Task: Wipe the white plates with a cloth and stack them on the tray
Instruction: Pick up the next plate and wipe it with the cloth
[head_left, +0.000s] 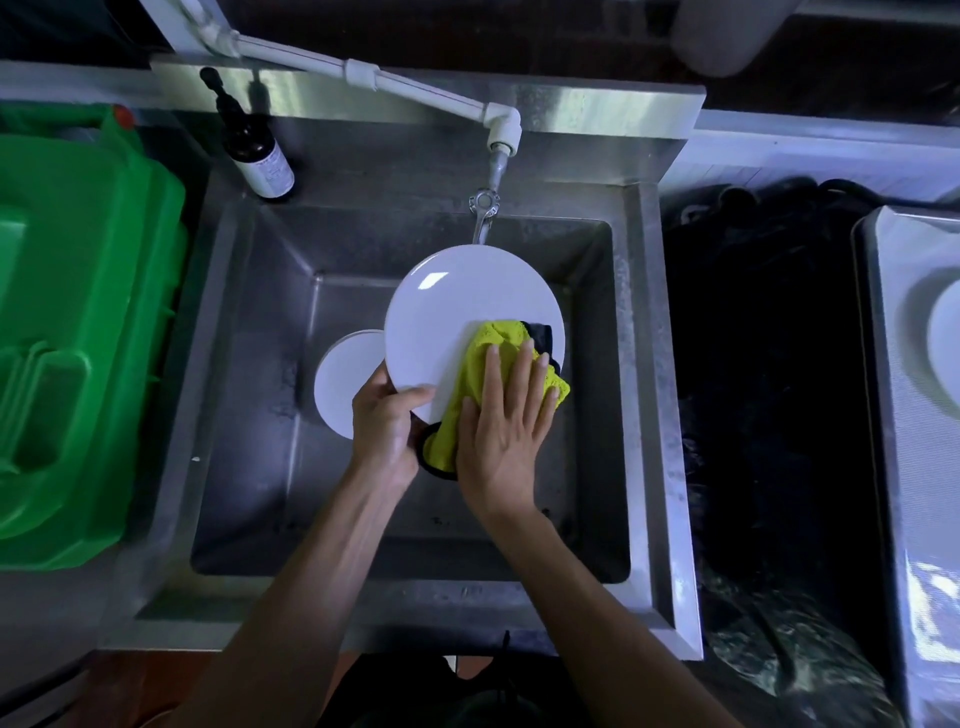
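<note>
Head view, left to right: a green plastic container (78, 322) stands beside the steel sink (649, 364), where a smaller white plate (343, 384) lies in the basin just left of the left hand (387, 431), which grips the near-left rim of a large white plate (457, 312) held tilted over the basin. Right hand (506, 421) lies flat, fingers straight and spread, pressing a yellow-green cloth (483, 358) against that plate's near-right face, both forearms reaching in from the near edge. Far right, a metal tray (893, 415) carries another white plate (945, 338), only partly seen.

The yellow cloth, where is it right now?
In the head view the yellow cloth lies on the lower right of the big plate, held over the sink, pressed flat under the right hand.
</note>
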